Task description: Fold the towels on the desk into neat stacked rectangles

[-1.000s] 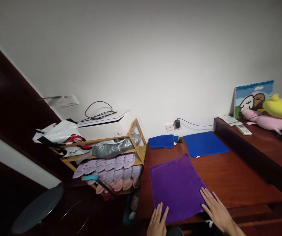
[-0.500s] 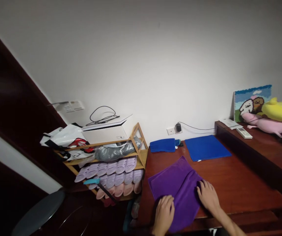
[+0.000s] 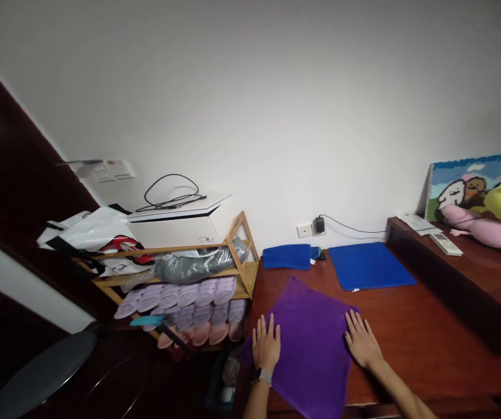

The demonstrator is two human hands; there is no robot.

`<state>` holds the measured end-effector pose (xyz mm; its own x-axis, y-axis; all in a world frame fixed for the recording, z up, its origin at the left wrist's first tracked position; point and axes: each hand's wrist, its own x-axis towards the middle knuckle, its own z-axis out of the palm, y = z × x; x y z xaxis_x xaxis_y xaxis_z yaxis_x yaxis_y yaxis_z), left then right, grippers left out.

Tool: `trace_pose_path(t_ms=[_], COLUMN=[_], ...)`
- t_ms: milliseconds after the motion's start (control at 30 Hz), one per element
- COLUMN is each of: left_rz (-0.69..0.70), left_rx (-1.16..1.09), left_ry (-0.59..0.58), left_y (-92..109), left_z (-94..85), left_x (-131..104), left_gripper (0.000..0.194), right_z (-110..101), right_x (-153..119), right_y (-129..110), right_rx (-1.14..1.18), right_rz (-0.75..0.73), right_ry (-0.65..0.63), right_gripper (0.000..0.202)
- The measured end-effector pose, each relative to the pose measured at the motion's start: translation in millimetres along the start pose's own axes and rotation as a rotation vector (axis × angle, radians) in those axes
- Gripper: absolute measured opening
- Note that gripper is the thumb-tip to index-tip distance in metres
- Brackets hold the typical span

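A purple cloth (image 3: 311, 349) lies spread on the reddish-brown wooden table (image 3: 425, 331), its near corner reaching over the front edge. My left hand (image 3: 266, 343) rests flat on the cloth's left part, fingers stretched out, a watch on the wrist. On the right side, my right hand (image 3: 361, 339) presses flat near the cloth's right corner, fingers extended. Behind it, against the wall, are a flat blue cloth (image 3: 370, 266) with a small white tag and a folded blue cloth (image 3: 287, 257).
Left of the table stands a wooden rack (image 3: 247, 256) with lilac slippers (image 3: 187, 293) and a white box (image 3: 176, 227). A raised ledge on the right bears a remote control (image 3: 446, 244) and a pink plush toy (image 3: 486, 228). A black plug (image 3: 319, 224) sits in the wall socket.
The purple cloth has been smoothed; its central fold is gone and it lies wider. My left hand moved left and forward, its fingers now straight. My right hand has flattened out.
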<state>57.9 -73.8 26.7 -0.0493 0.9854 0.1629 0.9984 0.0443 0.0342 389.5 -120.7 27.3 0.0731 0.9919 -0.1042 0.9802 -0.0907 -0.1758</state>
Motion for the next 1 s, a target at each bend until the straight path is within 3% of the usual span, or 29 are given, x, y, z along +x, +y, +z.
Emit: trace_pose_path(t_ms=[100, 167, 233, 300, 367, 500, 633, 767, 867, 1000], left_rz=[-0.084, -0.101, -0.063, 0.058, 0.238, 0.472, 0.339, 0.244, 0.320, 0.443], left_rx=[0.080, 0.105, 0.083, 0.009, -0.086, -0.202, -0.188, -0.173, -0.186, -0.223], left_ry=[0.041, 0.067, 0.117, 0.163, 0.159, 0.008, -0.099, -0.050, -0.004, -0.040], left_y=[-17, -21, -18, -8, 6, 26, 21, 15, 27, 50], left_z=[7.6, 6.9, 0.4, -10.3, -20.4, -22.1, -2.2, 11.4, 12.9, 18.0], left_x=[-49, -74, -83, -71, -42, 27, 64, 71, 76, 88], left_gripper=[0.060, 0.061, 0.057, 0.052, 0.050, 0.051, 0.055, 0.055, 0.055, 0.054], right_z=[-25, -24, -12, 3, 13, 11, 4, 4, 4, 5], right_x=[33, 44, 47, 46, 47, 62, 82, 96, 107, 119], right_y=[-22, -39, -53, -59, -57, -40, -30, -38, -47, -51], right_rx=[-0.014, -0.010, 0.013, 0.029, 0.026, 0.006, -0.023, -0.017, 0.031, 0.050], right_rz=[-0.012, 0.044, 0.073, 0.052, 0.020, -0.024, -0.041, -0.023, -0.082, -0.072], right_ry=[-0.049, -0.033, -0.007, 0.016, 0.036, 0.022, -0.008, 0.057, 0.125, 0.074], right_gripper=[0.070, 0.070, 0.069, 0.071, 0.073, 0.073, 0.072, 0.071, 0.072, 0.074])
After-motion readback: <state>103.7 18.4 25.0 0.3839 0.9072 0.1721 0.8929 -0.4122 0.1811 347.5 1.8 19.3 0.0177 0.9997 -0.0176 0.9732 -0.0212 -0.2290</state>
